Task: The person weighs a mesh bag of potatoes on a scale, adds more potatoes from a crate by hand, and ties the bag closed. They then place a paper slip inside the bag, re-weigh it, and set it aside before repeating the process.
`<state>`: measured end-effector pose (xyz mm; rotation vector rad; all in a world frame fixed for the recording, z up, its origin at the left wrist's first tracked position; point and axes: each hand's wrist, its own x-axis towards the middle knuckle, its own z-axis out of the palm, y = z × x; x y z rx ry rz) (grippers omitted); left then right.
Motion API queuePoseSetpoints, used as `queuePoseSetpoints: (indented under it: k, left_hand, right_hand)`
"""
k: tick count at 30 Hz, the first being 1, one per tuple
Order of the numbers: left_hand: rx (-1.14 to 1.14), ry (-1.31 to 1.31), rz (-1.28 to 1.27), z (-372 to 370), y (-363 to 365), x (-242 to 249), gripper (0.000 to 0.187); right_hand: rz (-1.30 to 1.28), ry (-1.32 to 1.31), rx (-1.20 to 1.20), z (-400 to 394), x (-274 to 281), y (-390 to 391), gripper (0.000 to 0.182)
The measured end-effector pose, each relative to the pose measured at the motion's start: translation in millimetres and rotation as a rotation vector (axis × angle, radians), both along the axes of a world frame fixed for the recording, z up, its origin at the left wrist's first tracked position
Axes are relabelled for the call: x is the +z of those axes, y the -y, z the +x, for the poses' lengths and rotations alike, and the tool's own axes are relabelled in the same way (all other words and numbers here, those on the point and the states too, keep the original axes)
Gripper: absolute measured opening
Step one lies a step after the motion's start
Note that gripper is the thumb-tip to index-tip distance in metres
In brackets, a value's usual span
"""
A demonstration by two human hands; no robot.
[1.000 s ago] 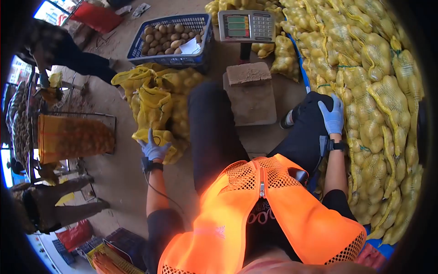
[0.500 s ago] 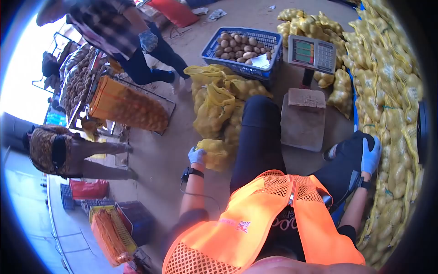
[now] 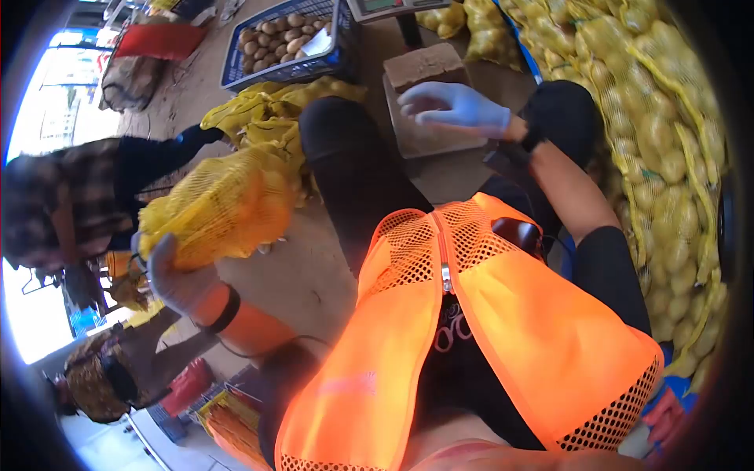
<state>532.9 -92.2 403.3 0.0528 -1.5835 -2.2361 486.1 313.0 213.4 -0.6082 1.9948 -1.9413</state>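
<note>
My left hand (image 3: pixel 177 271), in a pale glove, is closed on the end of a yellow mesh bag of potatoes (image 3: pixel 228 200). The bag is lifted and tilted on my left, in front of other yellow mesh bags (image 3: pixel 271 106). My right hand (image 3: pixel 455 108), in a light blue glove, hangs over the platform scale (image 3: pixel 420 141) with nothing in it, fingers apart and slightly curved. Beside its fingertips, a brown block (image 3: pixel 426 68) lies on the scale's plate. The scale's display (image 3: pixel 385 6) is cut off by the top edge.
A blue crate (image 3: pixel 345 47) of potatoes with a white paper stands ahead. Filled yellow mesh bags (image 3: pixel 667 157) are stacked along my right. One person in a plaid shirt (image 3: pixel 86 188) bends over at left; another person (image 3: pixel 110 373) is lower left. A red sack (image 3: pixel 161 39) lies at upper left.
My left hand has raised a filled yellow mesh bag. My right hand has left my knee and moved over the scale. My view has shifted, and the plaid-shirted person now appears lower and bent over.
</note>
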Motion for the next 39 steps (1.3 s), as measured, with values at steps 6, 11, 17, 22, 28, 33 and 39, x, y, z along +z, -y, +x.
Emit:
queuePoseSetpoints:
  k: [6,11,17,22,28,33,39]
  left_hand:
    - [-0.158,-0.043,-0.037,-59.0,-65.1,59.5,0.032]
    - [-0.565,0.07,0.13,-138.9,-147.2,-16.3,0.032]
    - [-0.849,0.493,0.213,-173.5,-254.6,-136.7,0.031]
    - [-0.877,0.78,0.201,-219.1,-293.4,-214.7,0.03]
    - [-0.907,0.653,-0.141,-221.2,-318.8,-257.6,0.027]
    - [-0.975,0.448,-0.452,-217.4,-321.5,-230.2,0.036]
    - [-0.699,0.211,-0.98,-205.0,-287.5,-189.8,0.048]
  right_hand:
    - [-0.413,0.877,-0.06,-17.6,-18.0,74.8,0.083]
    - [-0.875,1.17,-0.425,-24.9,-28.6,67.8,0.089]
    - [-1.256,1.115,-0.608,-20.1,-98.7,32.1,0.077]
    - [-1.178,1.262,-0.908,-20.5,-126.7,13.5,0.086]
    - [-1.09,1.163,-0.953,-27.7,-157.8,-1.7,0.107]
    - [-0.931,1.136,-0.916,-30.3,-158.5,0.8,0.115]
    - [-0.807,1.138,-1.075,-27.4,-157.7,-11.0,0.117]
